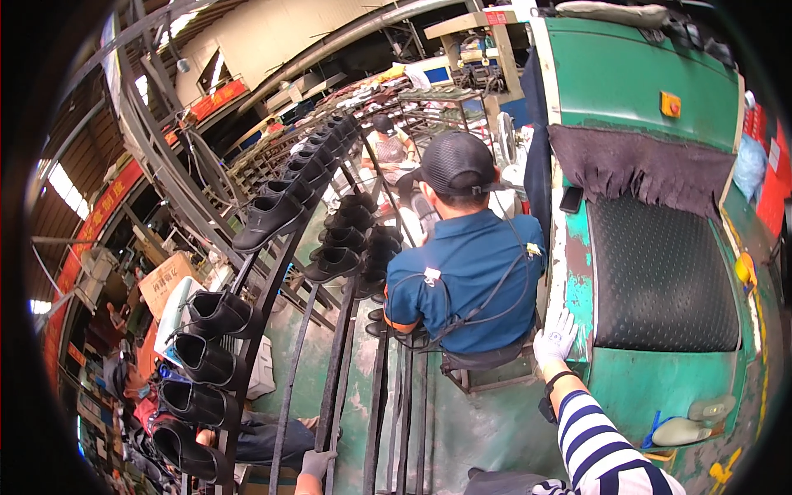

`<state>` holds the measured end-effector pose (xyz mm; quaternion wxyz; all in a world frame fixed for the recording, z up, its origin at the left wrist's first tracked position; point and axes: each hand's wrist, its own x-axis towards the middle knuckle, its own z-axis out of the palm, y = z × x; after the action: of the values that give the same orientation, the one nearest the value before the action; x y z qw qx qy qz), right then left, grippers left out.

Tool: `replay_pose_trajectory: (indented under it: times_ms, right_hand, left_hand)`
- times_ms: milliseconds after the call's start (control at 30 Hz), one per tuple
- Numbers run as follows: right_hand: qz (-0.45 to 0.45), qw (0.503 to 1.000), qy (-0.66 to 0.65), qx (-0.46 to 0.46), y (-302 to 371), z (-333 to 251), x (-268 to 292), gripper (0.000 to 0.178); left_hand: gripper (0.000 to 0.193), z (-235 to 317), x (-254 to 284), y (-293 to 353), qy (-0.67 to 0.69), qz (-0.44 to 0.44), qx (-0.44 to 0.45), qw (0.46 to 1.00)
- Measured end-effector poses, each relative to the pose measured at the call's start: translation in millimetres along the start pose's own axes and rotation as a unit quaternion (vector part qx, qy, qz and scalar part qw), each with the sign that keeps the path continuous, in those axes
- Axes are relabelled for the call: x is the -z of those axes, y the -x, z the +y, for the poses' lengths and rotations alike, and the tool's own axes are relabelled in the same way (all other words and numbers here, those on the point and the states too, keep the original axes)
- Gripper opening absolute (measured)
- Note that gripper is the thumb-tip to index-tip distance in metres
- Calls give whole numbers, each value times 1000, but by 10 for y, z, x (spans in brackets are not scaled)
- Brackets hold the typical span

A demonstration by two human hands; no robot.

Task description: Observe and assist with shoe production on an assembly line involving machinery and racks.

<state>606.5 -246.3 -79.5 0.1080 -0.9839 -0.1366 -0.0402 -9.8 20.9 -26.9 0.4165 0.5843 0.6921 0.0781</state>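
My right hand [555, 337], in a white glove, lies with its fingers stretched out on the worn edge of the green machine [577, 247]. A striped sleeve and a dark wristband show behind it. Low in the picture, my left hand [316, 464], in a greyish glove, is closed round a dark metal rail [336, 396] of a shoe rack. Black shoes [276, 216] stand in a row along the rack's upper rail, and more black shoes [334, 260] sit on lower rails beside it. Nearer on the left, several black shoes [206, 359] hang over the rack's side.
A seated person in a blue shirt [462, 272] and black cap is just ahead, between rack and machine. Farther off sits another person [388, 148]. The machine carries a black conveyor belt [660, 280], a dark cloth [643, 161] and a phone [571, 200]. Shoe lasts [681, 431] lie at right.
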Motion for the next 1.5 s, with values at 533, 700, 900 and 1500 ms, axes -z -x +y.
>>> replay_pose_trajectory:
  times_ms: [533, 700, 900, 1500]
  right_hand:
    - [-82, 990, 94, -61, 11, -375, 12, 87]
    - [-75, 988, 121, -65, -5, -520, -50, 93]
    - [-18, 992, 106, -67, 17, -374, -59, 90]
    - [-42, 992, 99, -66, 0, -512, 69, 85]
  left_hand:
    - [64, 164, -5, 258, -273, 120, -22, 954]
    - [69, 7, -10, 281, -272, 175, -52, 945]
    - [52, 641, 153, 644, -268, 37, -20, 963]
    - [66, 403, 199, 539, -184, 115, -83, 973]
